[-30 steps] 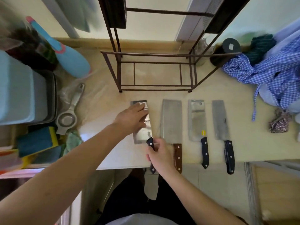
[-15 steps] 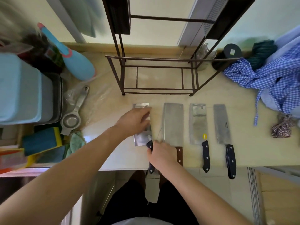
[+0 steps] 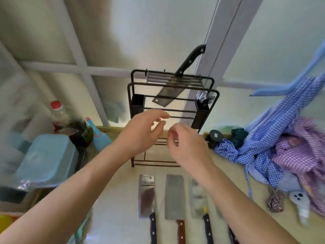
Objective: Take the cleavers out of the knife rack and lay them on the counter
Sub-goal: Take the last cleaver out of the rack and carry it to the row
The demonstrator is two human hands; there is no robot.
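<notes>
A dark wire knife rack (image 3: 173,80) stands at the back of the pale counter (image 3: 119,215). One cleaver (image 3: 167,97) with a black handle sits slanted in the rack's top slots. Several cleavers lie side by side on the counter near the front edge: the leftmost one with a black handle (image 3: 146,196), one with a brown handle (image 3: 175,194), and one (image 3: 198,199) partly under my right forearm. My left hand (image 3: 142,132) and my right hand (image 3: 186,143) are raised in front of the rack's lower bars, both holding nothing, fingers loosely curled and apart.
A blue checked cloth (image 3: 263,138) and a purple checked one (image 3: 299,148) are heaped on the right. A light blue tub (image 3: 47,155), a bottle with a red cap (image 3: 58,111) and a blue brush (image 3: 100,136) crowd the left. Dark round items (image 3: 216,136) sit behind.
Both hands have let go of the leftmost cleaver, which now lies on the counter, and have risen toward the rack. The view has tilted upward, revealing the rack's top and one cleaver there.
</notes>
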